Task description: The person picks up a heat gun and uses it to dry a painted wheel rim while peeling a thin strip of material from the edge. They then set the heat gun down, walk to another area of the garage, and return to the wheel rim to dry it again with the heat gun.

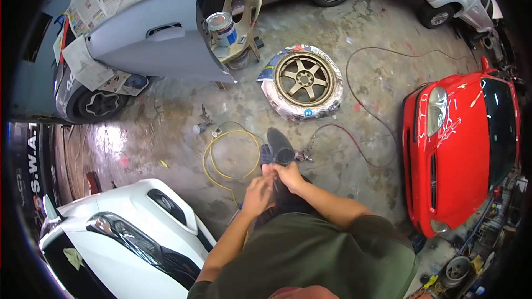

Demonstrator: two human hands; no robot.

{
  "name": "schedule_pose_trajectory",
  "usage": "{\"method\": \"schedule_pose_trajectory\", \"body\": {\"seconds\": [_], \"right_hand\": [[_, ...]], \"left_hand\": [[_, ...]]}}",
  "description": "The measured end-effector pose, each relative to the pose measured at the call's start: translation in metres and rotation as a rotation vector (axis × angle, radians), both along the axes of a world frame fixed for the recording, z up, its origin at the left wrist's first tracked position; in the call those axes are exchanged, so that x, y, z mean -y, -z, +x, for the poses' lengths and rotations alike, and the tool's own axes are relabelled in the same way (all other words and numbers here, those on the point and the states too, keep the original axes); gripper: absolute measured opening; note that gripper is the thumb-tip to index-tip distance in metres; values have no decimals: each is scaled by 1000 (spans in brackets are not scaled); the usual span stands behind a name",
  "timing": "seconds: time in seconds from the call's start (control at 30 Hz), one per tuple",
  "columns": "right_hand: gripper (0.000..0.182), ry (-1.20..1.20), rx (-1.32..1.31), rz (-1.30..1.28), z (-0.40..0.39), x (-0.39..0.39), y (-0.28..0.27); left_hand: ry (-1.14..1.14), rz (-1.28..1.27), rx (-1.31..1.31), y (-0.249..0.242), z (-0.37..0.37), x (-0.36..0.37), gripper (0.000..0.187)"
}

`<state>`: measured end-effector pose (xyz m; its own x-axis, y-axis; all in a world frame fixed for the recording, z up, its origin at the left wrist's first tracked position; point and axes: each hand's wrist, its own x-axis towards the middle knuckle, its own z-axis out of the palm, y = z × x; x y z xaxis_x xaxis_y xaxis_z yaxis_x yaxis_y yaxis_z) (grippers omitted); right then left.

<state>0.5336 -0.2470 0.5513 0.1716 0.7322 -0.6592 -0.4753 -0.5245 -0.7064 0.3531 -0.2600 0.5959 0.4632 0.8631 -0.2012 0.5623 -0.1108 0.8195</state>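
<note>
The gold wheel [304, 80], lying flat on the concrete floor [377, 77] with its tyre wrapped in masking paper, serves as the marker here. Far to its left stands a grey primed car door [149, 39] with newspaper taped above it, and just left of the wheel a paint can [221, 27] sits on a plastic chair [244, 5]. Below and left of the wheel, a white car front [122, 238] fills the lower corner, and a yellow hose [230, 158] coils on the floor between it and the wheel. Directly below the wheel, the left hand [257, 194] curls its fingers against a dark heat gun [280, 147], whose barrel points up toward the wheel. The right hand [288, 174] is closed around the gun's lower part, touching the left. Well right of the wheel sits a red car [460, 144].
</note>
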Motion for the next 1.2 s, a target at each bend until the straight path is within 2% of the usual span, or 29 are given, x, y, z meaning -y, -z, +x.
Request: {"method": "schedule_pose_trajectory", "body": {"seconds": [0.03, 0.07, 0.13, 0.2, 0.27, 0.33, 0.4, 0.47, 0.53, 0.6, 0.67, 0.77, 0.83, 0.9, 0.97, 1.0, 1.1, 1.17, 1.2], "right_hand": [[26, -35, 22, 15, 14, 2, 0], [27, -106, 173, 64, 30, 5, 7], [22, -138, 267, 21, 61, 4, -20], [20, -106, 155, 68, 93, -3, -44], [26, -103, 208, 68, 123, -14, -86], [28, -26, 240, 71, 153, -24, -96], [35, -23, 247, 47, 193, -33, -93], [35, -185, 372, -44, 243, -46, -89], [31, -120, 491, 62, 276, -52, -64], [29, -211, 536, 33, 318, -68, -45], [28, -295, 588, 23, 359, -78, -15], [30, -428, 654, 94, 425, -93, 43], [31, -515, 539, -3, 453, -103, 32], [33, -609, 521, -51, 488, -115, 42], [34, -685, 505, -136, 531, -115, 60], [34, -694, 462, -135, 544, -117, 56], [28, -773, 379, -160, 582, -132, 31], [26, -824, 235, -118, 602, -137, 16], [25, -843, 163, -96, 608, -144, 7]], "left_hand": [[-13, -5, -54, 7, -5, 11, 41], [-35, -16, -105, 17, -10, 27, 44], [-295, -68, -133, 52, -27, 71, 41], [-741, -217, -82, 109, -48, 140, 41], [-951, -419, -200, 141, -67, 221, 44], [-958, -571, -438, 145, -65, 305, 47], [-722, -768, -582, 137, -54, 377, 48], [-737, -892, -572, 122, -23, 428, 46], [-1018, -939, -422, 131, 15, 461, 43], [-1284, -924, -205, 140, 69, 466, 40], [-1522, -839, 62, 133, 134, 460, 36], [-1595, -874, 139, 128, 245, 417, 32], [-1642, -873, 174, 140, 327, 385, 35], [-1508, -730, 100, 160, 407, 354, 41], [-1222, -550, -472, 160, 468, 310, 46], [-1196, -540, -383, 135, 486, 275, 48], [-911, -517, -195, 60, 516, 156, 60], [-796, -279, -299, 73, 544, 108, 73], [-774, -259, -306, 66, 558, 75, 76]]}}
